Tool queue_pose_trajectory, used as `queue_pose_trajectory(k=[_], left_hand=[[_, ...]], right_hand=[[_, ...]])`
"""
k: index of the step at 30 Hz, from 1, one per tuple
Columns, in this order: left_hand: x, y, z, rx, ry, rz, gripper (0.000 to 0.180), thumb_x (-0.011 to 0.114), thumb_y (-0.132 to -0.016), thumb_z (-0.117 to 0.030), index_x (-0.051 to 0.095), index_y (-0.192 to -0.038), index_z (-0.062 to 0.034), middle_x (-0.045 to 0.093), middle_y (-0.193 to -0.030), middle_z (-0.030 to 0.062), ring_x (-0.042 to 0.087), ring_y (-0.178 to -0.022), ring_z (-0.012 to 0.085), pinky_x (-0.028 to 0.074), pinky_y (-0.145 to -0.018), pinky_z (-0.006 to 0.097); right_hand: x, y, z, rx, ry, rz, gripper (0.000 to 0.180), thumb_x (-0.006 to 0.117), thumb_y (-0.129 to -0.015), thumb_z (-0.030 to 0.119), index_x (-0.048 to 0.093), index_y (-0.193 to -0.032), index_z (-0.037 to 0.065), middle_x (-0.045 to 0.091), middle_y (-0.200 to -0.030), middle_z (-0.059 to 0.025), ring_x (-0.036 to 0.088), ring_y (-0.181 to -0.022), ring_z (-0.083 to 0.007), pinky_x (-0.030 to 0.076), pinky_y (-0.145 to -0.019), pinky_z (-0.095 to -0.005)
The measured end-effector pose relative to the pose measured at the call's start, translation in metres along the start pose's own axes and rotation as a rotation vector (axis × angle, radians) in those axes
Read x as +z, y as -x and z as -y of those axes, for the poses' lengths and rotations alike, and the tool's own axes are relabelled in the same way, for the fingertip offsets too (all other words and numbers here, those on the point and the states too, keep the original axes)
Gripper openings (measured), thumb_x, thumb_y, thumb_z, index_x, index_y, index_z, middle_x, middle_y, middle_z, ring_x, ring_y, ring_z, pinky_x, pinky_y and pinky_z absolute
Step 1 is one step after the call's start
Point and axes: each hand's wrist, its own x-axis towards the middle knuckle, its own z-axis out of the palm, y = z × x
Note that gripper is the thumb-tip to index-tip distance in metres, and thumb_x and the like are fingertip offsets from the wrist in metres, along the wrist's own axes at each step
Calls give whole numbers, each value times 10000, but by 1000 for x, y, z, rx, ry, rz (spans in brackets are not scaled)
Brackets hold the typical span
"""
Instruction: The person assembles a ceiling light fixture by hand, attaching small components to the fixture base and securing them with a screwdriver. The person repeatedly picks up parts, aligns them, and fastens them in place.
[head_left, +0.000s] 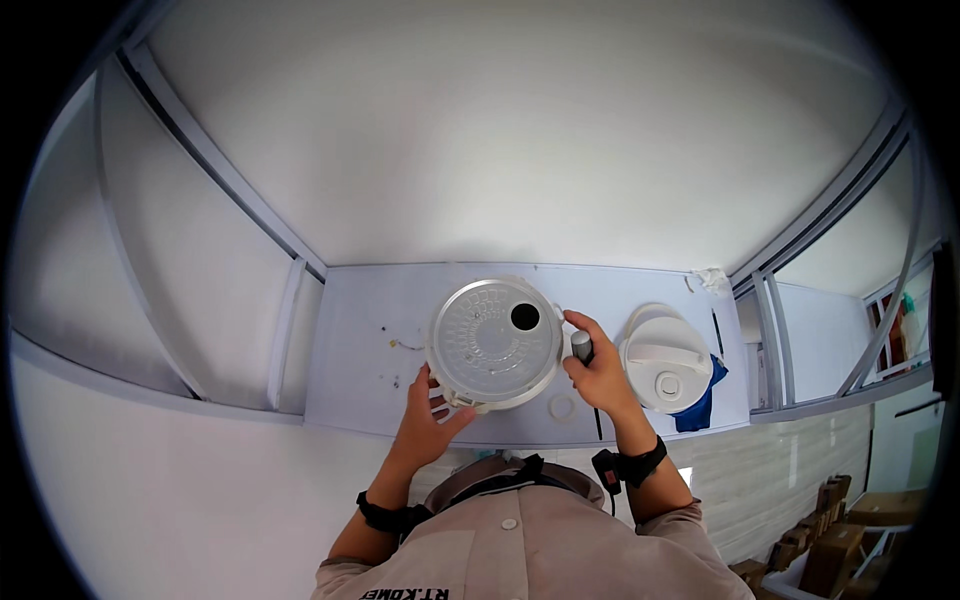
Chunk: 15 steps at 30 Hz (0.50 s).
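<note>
In front of me on the table is a round white appliance part (491, 345), with a shiny grey, embossed disc across its face and a dark round hole at the upper right. It looks like an appliance lid seen from its inner side. My left hand (430, 420) grips its lower left rim, fingers at the side and thumb below. A screwdriver (582, 345) with a grey handle is held in my right hand (597, 370); its dark shaft points toward me. That hand's index finger reaches to the part's right edge.
A white lid (668, 365) with a handle and button lies at right, partly over a blue cloth (700, 402). A pale ring (562, 407) and small loose pieces (395, 343) lie on the table (350, 300). A dark thin tool (717, 332) and crumpled white material (712, 280) are farther right.
</note>
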Motion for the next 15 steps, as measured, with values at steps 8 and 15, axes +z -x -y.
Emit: queue_pose_trajectory(k=[8, 15], left_hand=[[-32, -12, 9, 123, 155, 66, 917, 744, -978, -137, 175, -1682, 10, 437, -1591, 224, 531, -1412, 311, 473, -1144, 424], [-58, -39, 21, 242, 233, 164, 793, 676, -1042, -206, 250, -1664, 36, 420, -1653, 152, 398, -1523, 269, 291, -1256, 425]], right_hand=[[1, 16, -4, -236, 164, -54, 673, 648, -817, -21, 545, -1476, 69, 651, -1202, -163, 649, -1023, -301, 528, -897, -378], [5, 15, -6, -256, 169, -4, 643, 654, -798, -15, 588, -1432, 72, 624, -1183, -156, 636, -1031, -325, 523, -907, -374]])
